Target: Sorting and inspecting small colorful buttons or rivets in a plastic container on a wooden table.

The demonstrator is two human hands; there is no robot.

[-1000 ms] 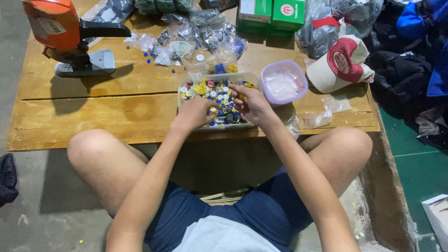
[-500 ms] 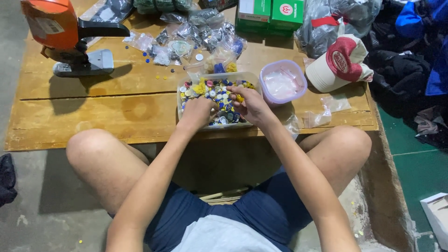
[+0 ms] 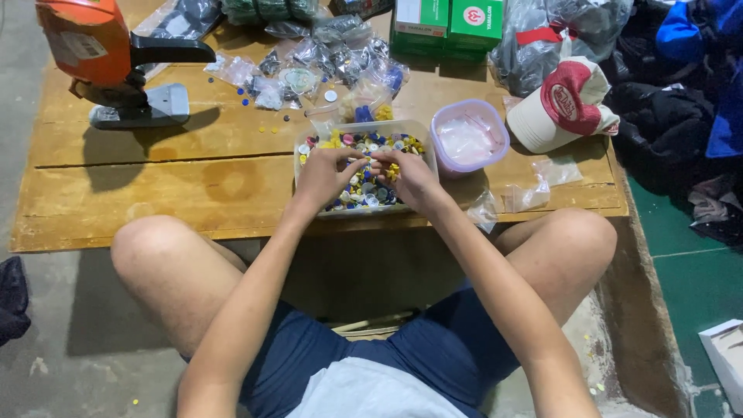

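Bare knees of the seated person flank both forearms, nearest the camera; the low wooden table [image 3: 155, 193] begins just beyond them.

Left hand [image 3: 323, 176]: over the near-left part of a clear plastic tray [image 3: 303, 147], fingers curled narrow with their tips dipped among small coloured buttons [image 3: 364, 190]. Whether a button is pinched cannot be told.

Right hand [image 3: 409, 176]: just beside the left hand, over the near-right part of the same tray, fingers bent narrow and pointing toward the left hand. The fingertips of the two nearly meet above the tray's middle. What it holds, if anything, cannot be told.

Buttons: yellow, blue, white and red, filling the tray under and beyond both hands. The hands hide the near half of the heap.

Right of the right hand: small empty clear bags [image 3: 534, 190] on the table edge. Beyond them, a round lilac tub [image 3: 468, 139] just beside the tray's far-right corner; further right, a red and cream cap [image 3: 569, 104].

Beyond the tray: a scatter of clear packets [image 3: 340, 54] with small items inside, loose buttons on the wood to their left.

Far left of the left hand: an orange machine [image 3: 101, 54] with a black handle on a grey base.

Farthest: green and white boxes [image 3: 449, 23] at the back edge.
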